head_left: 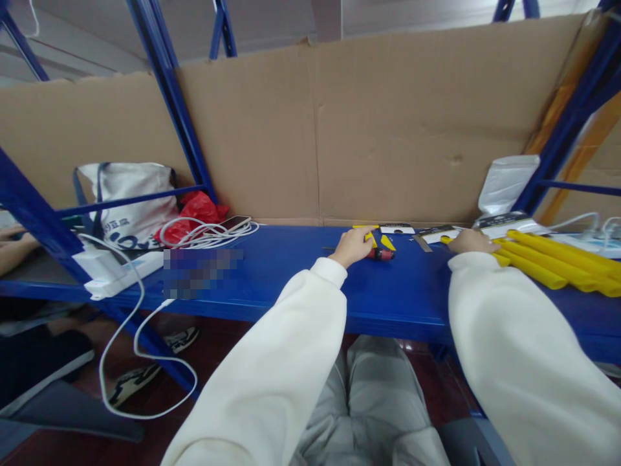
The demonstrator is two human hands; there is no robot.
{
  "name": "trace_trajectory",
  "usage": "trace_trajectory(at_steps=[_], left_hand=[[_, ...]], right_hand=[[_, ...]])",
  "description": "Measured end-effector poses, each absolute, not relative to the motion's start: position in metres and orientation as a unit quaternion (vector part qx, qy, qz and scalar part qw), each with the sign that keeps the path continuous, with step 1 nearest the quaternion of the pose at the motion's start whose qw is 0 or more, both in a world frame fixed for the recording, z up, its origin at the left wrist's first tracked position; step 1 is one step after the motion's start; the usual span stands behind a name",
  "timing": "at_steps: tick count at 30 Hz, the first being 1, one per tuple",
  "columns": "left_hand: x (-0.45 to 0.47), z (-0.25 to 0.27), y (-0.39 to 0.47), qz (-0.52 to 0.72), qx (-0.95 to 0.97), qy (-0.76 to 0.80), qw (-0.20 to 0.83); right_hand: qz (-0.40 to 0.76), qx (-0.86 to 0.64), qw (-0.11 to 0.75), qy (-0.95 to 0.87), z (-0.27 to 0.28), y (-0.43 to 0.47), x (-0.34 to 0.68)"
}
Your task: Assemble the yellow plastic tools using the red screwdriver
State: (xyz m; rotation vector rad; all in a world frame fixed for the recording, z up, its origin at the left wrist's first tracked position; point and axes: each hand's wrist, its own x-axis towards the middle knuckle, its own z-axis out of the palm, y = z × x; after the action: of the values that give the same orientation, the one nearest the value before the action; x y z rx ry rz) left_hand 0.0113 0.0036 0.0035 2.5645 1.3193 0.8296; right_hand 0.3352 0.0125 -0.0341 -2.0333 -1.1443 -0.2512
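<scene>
My left hand point(353, 247) rests over the blue tabletop with its fingers bent around a small yellow piece point(369, 237); its exact kind is not clear. Just beneath and right of that hand lies a screwdriver point(381, 254) with a red and black handle, its thin shaft showing on the left. Another yellow piece point(387, 243) sits beside it. My right hand point(469, 241) is lower over the right side, at the left ends of several yellow tubes point(543, 262). Its fingers look curled, and what they hold is hidden. Between the hands lies a flat metal blade-like strip point(422, 243).
Black-and-white packages point(396, 228) lie along the cardboard wall point(388, 129). At left are a cloth bag point(130, 194), a red plastic bag point(198, 210), coiled white cable point(213, 233) and a power strip point(126, 275). Another person's hand point(17, 246) shows at far left. Blue posts frame the table.
</scene>
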Motion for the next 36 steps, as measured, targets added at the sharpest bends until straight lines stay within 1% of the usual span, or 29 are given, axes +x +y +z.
trace_trajectory(at_steps=[3, 6, 10, 13, 14, 18, 19, 22, 27, 32, 36], left_hand=[[0.010, -0.003, 0.006, 0.293, 0.846, 0.439, 0.077], [0.010, -0.007, 0.008, 0.305, 0.845, 0.432, 0.082], [0.009, -0.008, 0.012, 0.313, 0.842, 0.432, 0.075], [0.009, -0.008, 0.013, 0.310, 0.841, 0.439, 0.069], [0.008, -0.008, 0.013, 0.310, 0.840, 0.440, 0.069], [0.008, -0.006, 0.010, 0.321, 0.835, 0.440, 0.076], [0.009, -0.005, 0.009, 0.326, 0.833, 0.440, 0.078], [0.009, -0.005, 0.009, 0.352, 0.825, 0.434, 0.086], [0.012, -0.009, 0.015, 0.394, 0.815, 0.412, 0.106], [0.016, -0.009, 0.017, 0.403, 0.799, 0.424, 0.139], [0.018, -0.006, 0.013, 0.410, 0.784, 0.441, 0.151]], right_hand=[[-0.076, -0.836, 0.371, -0.397, -0.034, 0.010, 0.329], [-0.077, -0.840, 0.382, -0.377, -0.034, 0.007, 0.324], [-0.063, -0.864, 0.369, -0.338, -0.037, 0.006, 0.323], [-0.071, -0.853, 0.387, -0.342, -0.035, 0.006, 0.323], [-0.073, -0.854, 0.382, -0.346, -0.033, 0.005, 0.322], [-0.080, -0.861, 0.319, -0.387, -0.019, -0.001, 0.311], [-0.092, -0.852, 0.323, -0.401, -0.015, -0.003, 0.307], [-0.129, -0.811, 0.373, -0.431, -0.005, -0.006, 0.290], [-0.138, -0.715, 0.444, -0.523, 0.004, -0.005, 0.259], [-0.106, -0.633, 0.485, -0.594, 0.004, 0.000, 0.225], [-0.052, -0.596, 0.482, -0.640, -0.003, 0.003, 0.204]])
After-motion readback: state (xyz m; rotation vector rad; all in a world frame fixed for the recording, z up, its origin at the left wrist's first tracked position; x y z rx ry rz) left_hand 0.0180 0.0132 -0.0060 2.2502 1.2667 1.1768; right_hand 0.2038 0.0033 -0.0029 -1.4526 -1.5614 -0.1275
